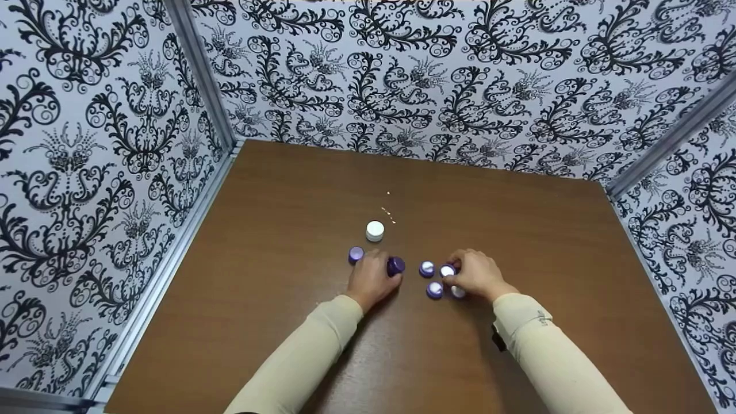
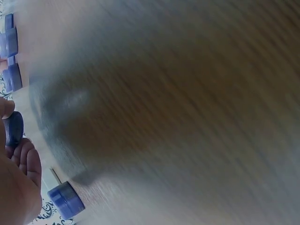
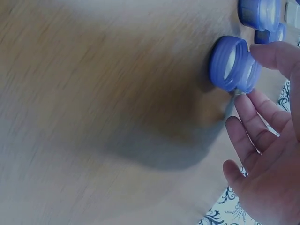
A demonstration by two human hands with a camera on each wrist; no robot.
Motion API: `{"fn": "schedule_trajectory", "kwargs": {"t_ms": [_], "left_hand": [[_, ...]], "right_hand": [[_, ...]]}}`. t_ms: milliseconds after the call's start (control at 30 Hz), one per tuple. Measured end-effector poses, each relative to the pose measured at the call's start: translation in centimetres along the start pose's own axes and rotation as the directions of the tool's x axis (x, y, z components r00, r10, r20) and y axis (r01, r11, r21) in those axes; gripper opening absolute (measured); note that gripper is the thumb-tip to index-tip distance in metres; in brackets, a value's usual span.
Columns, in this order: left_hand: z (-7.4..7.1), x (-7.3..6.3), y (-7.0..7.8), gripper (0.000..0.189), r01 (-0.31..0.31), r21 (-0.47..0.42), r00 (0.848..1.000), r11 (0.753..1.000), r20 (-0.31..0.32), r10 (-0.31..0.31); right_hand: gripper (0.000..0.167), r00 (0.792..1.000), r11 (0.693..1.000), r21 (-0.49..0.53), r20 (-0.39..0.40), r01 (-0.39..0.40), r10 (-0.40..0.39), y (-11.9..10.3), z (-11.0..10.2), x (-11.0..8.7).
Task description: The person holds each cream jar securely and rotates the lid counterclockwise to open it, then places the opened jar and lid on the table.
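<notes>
My left hand [image 1: 371,277] grips a dark purple cap [image 1: 395,265] between thumb and fingers, its round top facing up in the head view. Just left of the fingers is a lighter purple cap [image 1: 356,254]. Behind them stands a white cap [image 1: 375,230]. To the right, my right hand [image 1: 477,274] pinches a purple cap [image 3: 252,72] by its sides; white shows inside it. Close around those fingers lie more purple caps with pale insides: one to the left [image 1: 426,268], a front cap [image 1: 434,290], and another cap [image 1: 457,291] partly hidden under the hand.
Both hands work over a brown wood-grain table [image 1: 276,230]. Patterned white-and-black walls [image 1: 402,86] rise at its back and sides, with a metal post [image 1: 201,75] at the back left corner. Small pale flecks [image 1: 388,213] mark the tabletop behind the white cap.
</notes>
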State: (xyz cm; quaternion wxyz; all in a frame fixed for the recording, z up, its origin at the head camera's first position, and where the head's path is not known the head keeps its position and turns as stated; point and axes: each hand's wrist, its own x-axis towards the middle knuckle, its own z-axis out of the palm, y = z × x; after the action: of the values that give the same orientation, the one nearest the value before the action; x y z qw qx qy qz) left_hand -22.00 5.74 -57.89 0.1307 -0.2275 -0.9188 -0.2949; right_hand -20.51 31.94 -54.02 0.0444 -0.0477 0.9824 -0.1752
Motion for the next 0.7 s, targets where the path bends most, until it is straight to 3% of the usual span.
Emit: {"fn": "schedule_trajectory", "kwargs": {"t_ms": [167, 333, 533, 700], "left_hand": [[-0.1, 0.1, 0.1, 0.032, -0.001, -0.01, 1.0, 1.0, 0.016, 0.001], [-0.2, 0.1, 0.3, 0.033, 0.003, -0.003, 0.999, 1.0, 0.037, -0.003], [-0.1, 0.0, 0.4, 0.033, -0.026, 0.005, 0.999, 1.0, 0.018, 0.026], [0.0, 0.0, 0.5, 0.029, -0.05, 0.03, 0.999, 0.998, 0.006, 0.05]], "right_hand": [[0.034, 0.992, 0.996, 0.04, -0.098, 0.077, -0.073, -0.9, 0.0, 0.1], [0.028, 0.971, 0.981, 0.065, -0.164, 0.184, -0.172, -3.6, 0.1, 0.4], [0.024, 0.977, 0.975, 0.112, -0.116, 0.19, -0.177, -6.8, 0.7, 0.5], [0.029, 0.988, 0.974, 0.164, -0.044, 0.156, -0.151, -7.6, 1.4, 0.8]]}}
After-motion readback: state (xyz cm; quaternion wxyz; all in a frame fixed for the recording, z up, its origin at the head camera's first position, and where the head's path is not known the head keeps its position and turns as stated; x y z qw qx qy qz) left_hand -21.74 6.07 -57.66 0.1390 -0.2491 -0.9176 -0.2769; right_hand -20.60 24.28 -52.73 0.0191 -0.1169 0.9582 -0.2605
